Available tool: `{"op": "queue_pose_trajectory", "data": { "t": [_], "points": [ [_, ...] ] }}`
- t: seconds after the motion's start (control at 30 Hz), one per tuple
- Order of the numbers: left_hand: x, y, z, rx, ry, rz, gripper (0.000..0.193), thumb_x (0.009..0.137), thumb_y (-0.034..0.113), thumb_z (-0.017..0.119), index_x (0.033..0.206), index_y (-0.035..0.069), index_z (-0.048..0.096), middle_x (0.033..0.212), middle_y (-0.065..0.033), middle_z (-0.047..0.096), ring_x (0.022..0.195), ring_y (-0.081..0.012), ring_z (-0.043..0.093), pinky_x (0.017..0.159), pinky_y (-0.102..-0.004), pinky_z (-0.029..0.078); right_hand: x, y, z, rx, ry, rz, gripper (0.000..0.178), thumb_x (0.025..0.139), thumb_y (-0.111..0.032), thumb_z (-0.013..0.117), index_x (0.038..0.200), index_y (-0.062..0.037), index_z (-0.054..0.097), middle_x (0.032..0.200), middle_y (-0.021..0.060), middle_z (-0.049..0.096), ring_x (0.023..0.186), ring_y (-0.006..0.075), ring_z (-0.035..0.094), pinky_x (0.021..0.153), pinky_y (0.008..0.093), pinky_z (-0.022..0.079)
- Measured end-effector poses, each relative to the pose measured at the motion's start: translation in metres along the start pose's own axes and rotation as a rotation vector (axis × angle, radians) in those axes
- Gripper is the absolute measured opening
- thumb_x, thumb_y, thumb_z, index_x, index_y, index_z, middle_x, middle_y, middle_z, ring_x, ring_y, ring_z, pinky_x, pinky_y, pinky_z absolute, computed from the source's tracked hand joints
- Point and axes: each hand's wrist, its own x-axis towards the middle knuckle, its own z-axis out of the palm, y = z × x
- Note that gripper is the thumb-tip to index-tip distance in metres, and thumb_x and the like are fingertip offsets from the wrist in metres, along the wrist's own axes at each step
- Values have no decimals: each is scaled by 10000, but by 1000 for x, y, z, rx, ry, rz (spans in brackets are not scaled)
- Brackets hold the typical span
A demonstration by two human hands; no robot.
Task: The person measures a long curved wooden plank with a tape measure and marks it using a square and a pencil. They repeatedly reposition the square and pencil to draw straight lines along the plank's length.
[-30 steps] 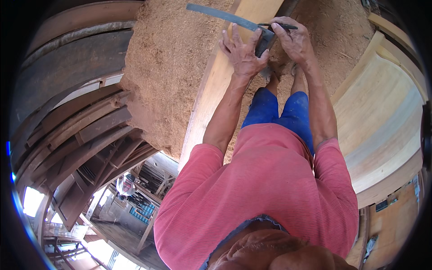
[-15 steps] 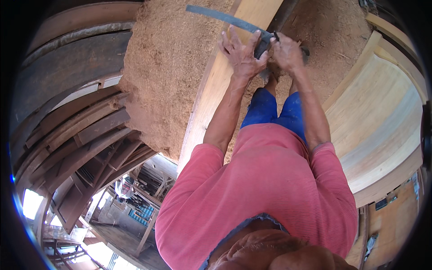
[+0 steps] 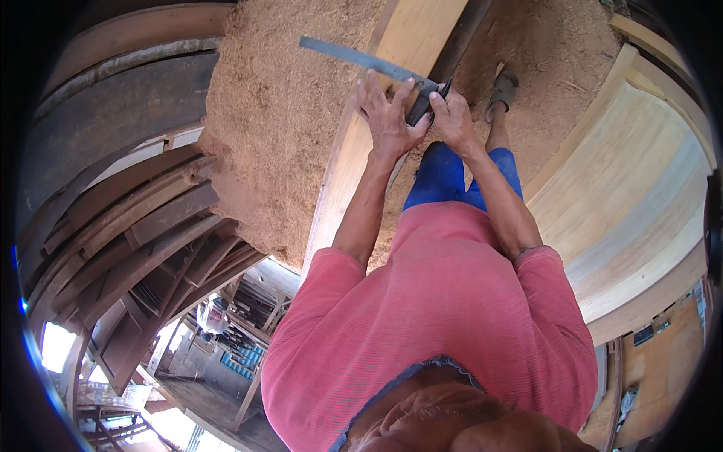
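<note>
In the head view, the left hand (image 3: 392, 134), fingers spread, braced a metal square (image 3: 350, 57) laid across a pale board (image 3: 422, 34), its dark handle at the board's right edge, seemingly to steady it; the right hand (image 3: 454, 124) gripped a dark pencil-like tool (image 3: 447, 87) close to the blade. Sawdust (image 3: 279, 128) covered the floor, with dark planks (image 3: 135, 90) stacked left and a broad wooden panel (image 3: 625, 181) right.

Square (image 3: 339, 53) across plank (image 3: 423, 34), sawdust (image 3: 279, 135) left of plank, boards (image 3: 151, 197) farther left, panel (image 3: 625, 196) at right
</note>
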Motion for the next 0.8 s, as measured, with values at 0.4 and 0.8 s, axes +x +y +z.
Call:
{"op": "queue_pose_trajectory", "data": {
  "t": [0.4, 0.8],
  "points": [
    [2, 1, 8, 101, 41, -14, 876, 689, 542, 886, 1514, 458, 607, 1734, -336, 197, 1552, -595, 179, 1234, -744, 89, 4, 6, 6, -7, 111, -41, 247, 1039, -193, 578, 1011, 22, 695, 870, 264, 710, 847, 427, 735, 773, 493, 547],
    [3, 2, 9, 106, 52, -14, 869, 692, 550, 878, 1513, 456, 607, 1732, -329, 205, 1552, -584, 181, 1228, -747, 98, 5, 12, 6, 7, 109, -58, 239, 1052, -193, 574, 1060, 16, 690, 892, 254, 723, 851, 399, 744, 787, 476, 555]
  ]
}}
